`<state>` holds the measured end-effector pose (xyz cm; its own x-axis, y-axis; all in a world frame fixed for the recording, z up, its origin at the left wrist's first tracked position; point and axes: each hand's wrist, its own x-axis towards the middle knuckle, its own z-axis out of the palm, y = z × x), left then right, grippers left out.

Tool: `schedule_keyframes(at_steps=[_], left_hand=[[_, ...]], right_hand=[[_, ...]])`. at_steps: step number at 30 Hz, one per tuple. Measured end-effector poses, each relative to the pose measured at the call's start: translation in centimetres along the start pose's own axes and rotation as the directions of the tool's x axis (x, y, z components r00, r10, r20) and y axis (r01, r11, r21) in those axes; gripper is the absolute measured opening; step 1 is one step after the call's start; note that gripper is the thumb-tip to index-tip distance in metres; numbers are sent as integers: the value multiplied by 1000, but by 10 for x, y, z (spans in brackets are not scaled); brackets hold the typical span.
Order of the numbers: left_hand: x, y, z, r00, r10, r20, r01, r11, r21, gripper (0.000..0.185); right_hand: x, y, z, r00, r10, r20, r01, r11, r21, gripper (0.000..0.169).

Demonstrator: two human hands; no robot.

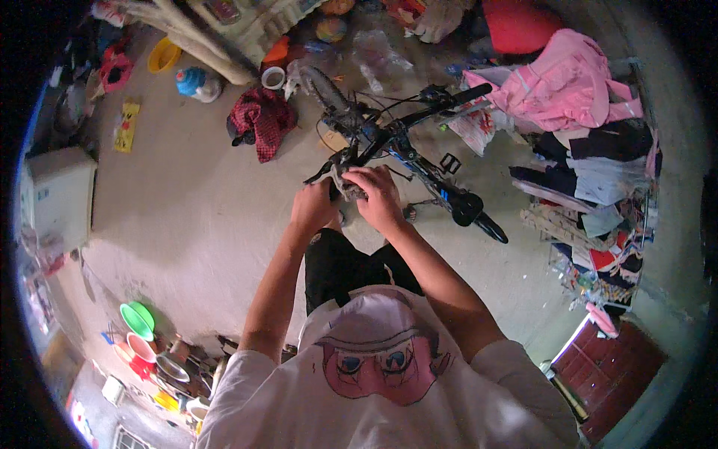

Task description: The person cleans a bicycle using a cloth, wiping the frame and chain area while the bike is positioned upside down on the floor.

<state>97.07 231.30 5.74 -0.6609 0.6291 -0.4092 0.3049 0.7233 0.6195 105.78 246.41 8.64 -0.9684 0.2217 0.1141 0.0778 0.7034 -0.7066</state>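
Observation:
A black bicycle with blue markings (418, 165) stands in front of me, its front wheel pointing away to the upper left. My left hand (317, 202) is closed around the near handlebar grip, beside the brake lever (320, 175). My right hand (374, 188) holds a crumpled greyish cloth (350, 191) against the handlebar, close to my left hand. The far handlebar grip (474, 94) sticks out to the upper right, untouched. A pedal (450, 163) and the saddle (468, 207) show right of my hands.
A red checked cloth (263, 123) lies on the floor left of the front wheel. Farther left are a blue-capped container (196, 83) and a white cabinet (59, 196). A pink backpack (569, 84) and piled clothes (606, 174) line the right side. Basins (137, 321) stand at lower left.

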Motion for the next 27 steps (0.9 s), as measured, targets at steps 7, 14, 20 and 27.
schedule_keyframes(at_steps=[7,14,20,27], left_hand=[[-4,8,-4,1000,13,-17,-13,1000,-19,29],[-4,9,0,1000,2,-1,-2,1000,-9,28],[-3,9,7,999,31,-25,-30,999,29,29],[-1,-9,10,994,95,-54,-93,995,33,29]], right_hand=[[-2,27,-11,974,77,-212,-82,996,-18,52],[7,70,-18,925,202,-322,-210,978,12,49],[4,81,2,811,233,-536,-234,970,68,52],[-8,68,12,874,313,-373,-152,903,401,37]])
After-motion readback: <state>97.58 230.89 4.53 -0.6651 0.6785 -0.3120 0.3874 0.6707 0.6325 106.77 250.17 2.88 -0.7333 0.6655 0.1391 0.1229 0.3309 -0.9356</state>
